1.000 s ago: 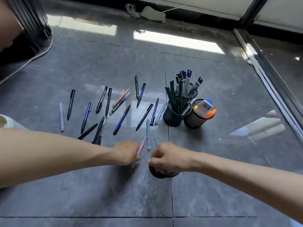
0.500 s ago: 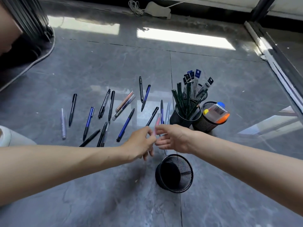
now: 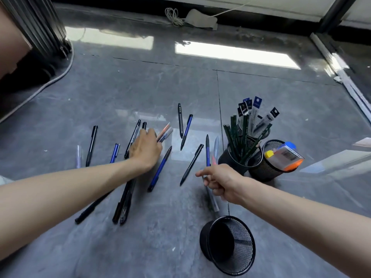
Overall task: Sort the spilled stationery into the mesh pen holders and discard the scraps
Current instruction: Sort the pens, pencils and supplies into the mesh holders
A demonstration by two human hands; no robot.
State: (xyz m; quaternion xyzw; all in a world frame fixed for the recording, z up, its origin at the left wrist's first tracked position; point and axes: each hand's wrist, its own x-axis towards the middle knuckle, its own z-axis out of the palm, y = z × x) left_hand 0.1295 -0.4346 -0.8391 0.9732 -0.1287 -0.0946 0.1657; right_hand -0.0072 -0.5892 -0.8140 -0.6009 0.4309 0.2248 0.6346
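Several black and blue pens lie scattered on the grey floor. My left hand reaches over them; its fingertips are at the lower ends of an orange pen and a clear blue pen, and the grip is hidden. My right hand holds a clear grey pen and a pink pen, just above and behind the empty mesh holder. A holder of green pencils, a holder of refills and a holder with a marker pack stand at the right.
A grey cable curves along the left by a dark ribbed object. A coiled cord lies at the back wall. A window rail runs down the right. Bare floor lies in front of me.
My left hand let the pink pen go to my right hand and moved left and away to the orange and blue pens. My right hand now carries two pens above the empty holder.
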